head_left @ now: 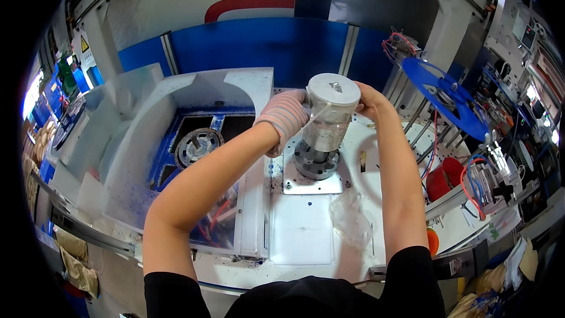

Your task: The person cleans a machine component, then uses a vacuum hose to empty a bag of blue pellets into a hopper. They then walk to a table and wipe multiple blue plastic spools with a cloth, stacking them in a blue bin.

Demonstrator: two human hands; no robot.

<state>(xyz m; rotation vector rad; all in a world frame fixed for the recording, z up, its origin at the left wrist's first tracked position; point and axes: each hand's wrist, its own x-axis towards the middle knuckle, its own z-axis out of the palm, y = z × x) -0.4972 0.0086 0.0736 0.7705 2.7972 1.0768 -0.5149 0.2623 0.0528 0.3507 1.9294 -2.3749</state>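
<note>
A silvery metal canister (327,123) with a flat round lid and a small fitting on top stands tilted over a dark round metal hub (316,162). My left hand (284,116), in a striped knitted glove, is closed on the canister's left side near the top. My right hand (371,101) looks bare and is closed against the canister's upper right side, its fingertips partly hidden behind it. The hub sits on a square metal plate (303,186), bolted down and speckled with dark bits. Whether the canister touches the hub cannot be made out.
Left stands a translucent plastic guard (129,141) around a blue recess with a round metal disc (199,147). A clear plastic bag (351,218) lies near a white sheet (301,229). At right are a blue reel (444,97), a red container (445,178) and tubing.
</note>
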